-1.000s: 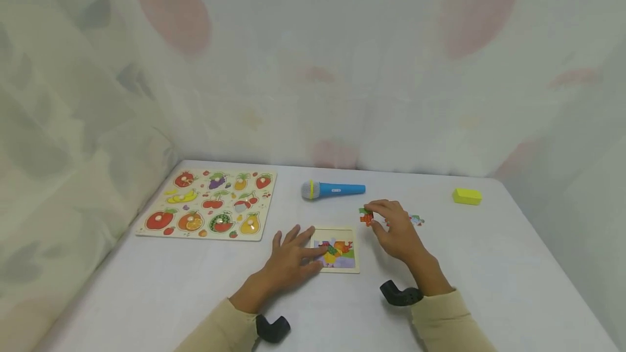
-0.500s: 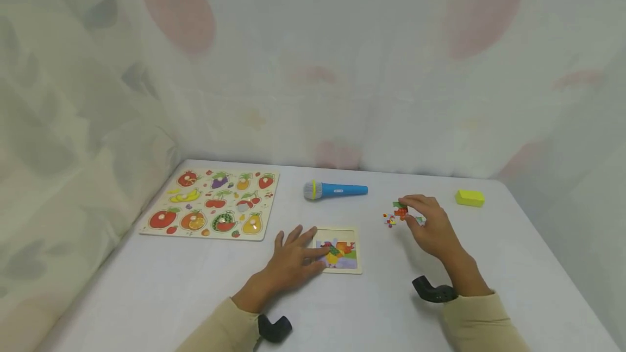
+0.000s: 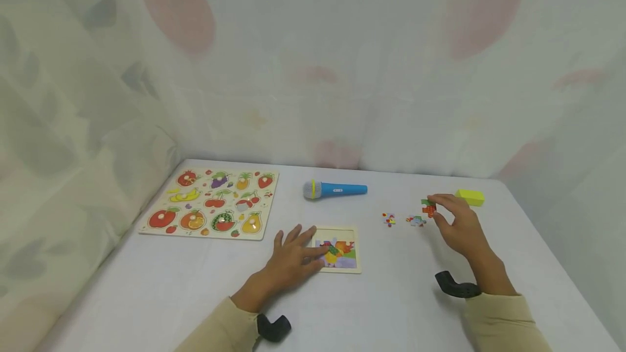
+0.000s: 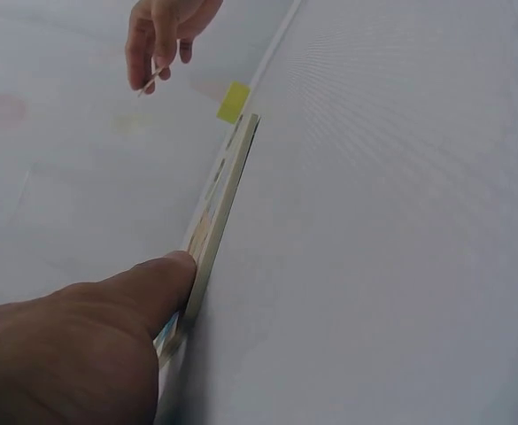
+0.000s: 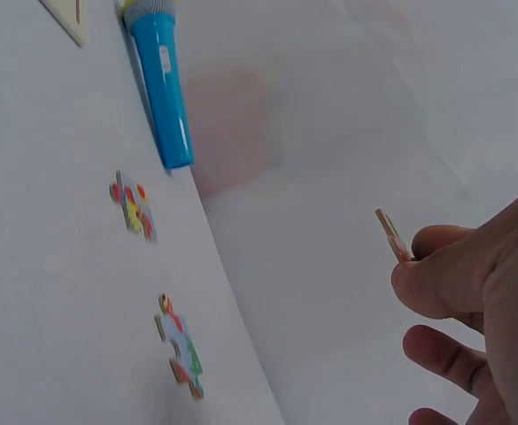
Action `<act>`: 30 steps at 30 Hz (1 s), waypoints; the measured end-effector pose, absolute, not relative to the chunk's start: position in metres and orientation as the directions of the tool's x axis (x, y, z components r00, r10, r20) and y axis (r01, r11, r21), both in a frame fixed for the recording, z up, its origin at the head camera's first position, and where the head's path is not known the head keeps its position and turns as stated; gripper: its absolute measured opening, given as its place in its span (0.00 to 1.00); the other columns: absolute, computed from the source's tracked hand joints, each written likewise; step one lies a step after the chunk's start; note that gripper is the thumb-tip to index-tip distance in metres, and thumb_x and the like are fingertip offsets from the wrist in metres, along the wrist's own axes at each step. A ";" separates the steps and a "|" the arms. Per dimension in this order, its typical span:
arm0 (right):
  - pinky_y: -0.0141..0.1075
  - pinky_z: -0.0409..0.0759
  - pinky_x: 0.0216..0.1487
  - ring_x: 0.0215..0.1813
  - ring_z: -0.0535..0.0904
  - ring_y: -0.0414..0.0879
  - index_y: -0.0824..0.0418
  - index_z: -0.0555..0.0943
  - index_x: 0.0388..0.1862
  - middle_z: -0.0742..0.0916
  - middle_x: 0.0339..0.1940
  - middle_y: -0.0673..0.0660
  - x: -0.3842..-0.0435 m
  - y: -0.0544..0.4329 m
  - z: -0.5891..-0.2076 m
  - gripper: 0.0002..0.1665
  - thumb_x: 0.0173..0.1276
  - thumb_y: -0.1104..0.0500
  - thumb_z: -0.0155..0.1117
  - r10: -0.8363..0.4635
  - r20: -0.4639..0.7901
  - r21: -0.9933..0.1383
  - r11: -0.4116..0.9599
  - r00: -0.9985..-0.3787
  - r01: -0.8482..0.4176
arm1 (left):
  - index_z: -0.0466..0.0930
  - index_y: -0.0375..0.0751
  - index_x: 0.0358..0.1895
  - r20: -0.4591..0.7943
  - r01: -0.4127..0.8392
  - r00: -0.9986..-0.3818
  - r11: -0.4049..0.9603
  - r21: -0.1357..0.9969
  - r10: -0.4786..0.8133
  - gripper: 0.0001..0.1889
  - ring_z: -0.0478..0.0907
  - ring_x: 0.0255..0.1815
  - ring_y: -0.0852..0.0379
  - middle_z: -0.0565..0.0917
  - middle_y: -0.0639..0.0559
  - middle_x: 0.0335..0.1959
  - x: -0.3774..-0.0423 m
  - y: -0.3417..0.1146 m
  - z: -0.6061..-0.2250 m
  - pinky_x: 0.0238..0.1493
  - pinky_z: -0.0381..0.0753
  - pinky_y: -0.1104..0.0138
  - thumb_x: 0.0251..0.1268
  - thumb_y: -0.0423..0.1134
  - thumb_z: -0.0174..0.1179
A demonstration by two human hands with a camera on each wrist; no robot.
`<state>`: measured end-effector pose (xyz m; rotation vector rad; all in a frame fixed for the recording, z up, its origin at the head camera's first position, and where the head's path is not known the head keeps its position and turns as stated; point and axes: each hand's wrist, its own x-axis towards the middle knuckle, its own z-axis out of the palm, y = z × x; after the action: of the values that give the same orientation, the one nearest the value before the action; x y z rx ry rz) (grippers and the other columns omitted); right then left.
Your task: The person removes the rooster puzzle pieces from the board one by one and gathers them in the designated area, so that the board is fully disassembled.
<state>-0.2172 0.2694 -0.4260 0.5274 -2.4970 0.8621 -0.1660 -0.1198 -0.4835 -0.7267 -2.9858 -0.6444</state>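
Observation:
Between thumb and index finger my right hand (image 3: 459, 228) pinches a green and red jigsaw piece (image 3: 428, 208), seen edge-on in the right wrist view and raised above the table. Spread flat, my left hand (image 3: 292, 261) rests on the left side of a small wooden puzzle frame (image 3: 358, 249), its fingers over the picture. Joined colourful pieces (image 3: 346, 257) fill the frame's lower part; bare wood shows in its upper strip. Two loose jigsaw pieces lie to the left of my right hand: one with red and yellow (image 3: 389, 219), the other bluish (image 3: 416, 221).
A fruit peg puzzle board (image 3: 210, 202) lies at the back left. Behind the frame is a blue toy microphone (image 3: 336, 189). A yellow block (image 3: 470, 197) sits at the back right, just beyond my right hand. White cloth (image 3: 342, 69) hangs behind the table.
My right hand has moved to the right with the pinched jigsaw piece, uncovering the two loose pieces on the table. My left hand has stayed on the frame.

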 end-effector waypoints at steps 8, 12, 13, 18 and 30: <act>0.63 0.66 0.54 0.58 0.70 0.65 0.68 0.79 0.54 0.81 0.53 0.66 -0.218 0.285 -0.433 0.25 0.56 0.79 0.63 -0.190 0.524 -0.482 0.737 -0.830 -0.473 | 0.75 0.66 0.63 0.097 0.441 -0.892 0.806 0.394 0.441 0.22 0.47 0.75 0.40 0.60 0.52 0.74 -0.166 -0.120 -0.484 0.64 0.37 0.35 0.67 0.58 0.55; 0.64 0.65 0.54 0.59 0.69 0.67 0.68 0.79 0.55 0.81 0.54 0.68 -0.219 0.293 -0.438 0.25 0.57 0.78 0.62 -0.170 0.477 -0.505 0.750 -0.863 -0.427 | 0.71 0.61 0.68 0.097 0.441 -0.894 0.817 0.372 0.438 0.27 0.47 0.75 0.41 0.60 0.53 0.74 -0.166 -0.119 -0.484 0.65 0.38 0.35 0.67 0.59 0.55; 0.65 0.65 0.54 0.59 0.69 0.68 0.68 0.78 0.55 0.81 0.54 0.69 -0.220 0.296 -0.439 0.24 0.57 0.78 0.62 -0.164 0.464 -0.511 0.754 -0.871 -0.414 | 0.69 0.58 0.70 0.094 0.436 -0.896 0.822 0.367 0.434 0.29 0.47 0.75 0.42 0.60 0.53 0.74 -0.166 -0.119 -0.484 0.65 0.38 0.36 0.66 0.60 0.55; 0.65 0.64 0.55 0.60 0.68 0.69 0.69 0.78 0.55 0.80 0.55 0.70 -0.221 0.306 -0.444 0.24 0.57 0.78 0.61 -0.148 0.442 -0.505 0.774 -0.885 -0.382 | 0.63 0.45 0.73 0.078 0.408 -0.909 0.838 0.361 0.409 0.38 0.48 0.75 0.44 0.60 0.53 0.74 -0.167 -0.118 -0.484 0.66 0.39 0.38 0.65 0.61 0.56; 0.68 0.60 0.56 0.64 0.62 0.72 0.68 0.75 0.60 0.74 0.62 0.73 -0.224 0.320 -0.452 0.24 0.64 0.72 0.57 -0.091 0.252 -0.541 0.813 -0.964 -0.218 | 0.64 0.43 0.72 0.072 0.398 -0.914 0.847 0.354 0.399 0.38 0.48 0.75 0.45 0.60 0.53 0.74 -0.166 -0.117 -0.483 0.67 0.39 0.38 0.65 0.61 0.55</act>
<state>-0.2240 0.3198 -0.4520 0.2397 -2.7838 0.8686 -0.1657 -0.1172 -0.4831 -0.6524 -3.0230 -0.5776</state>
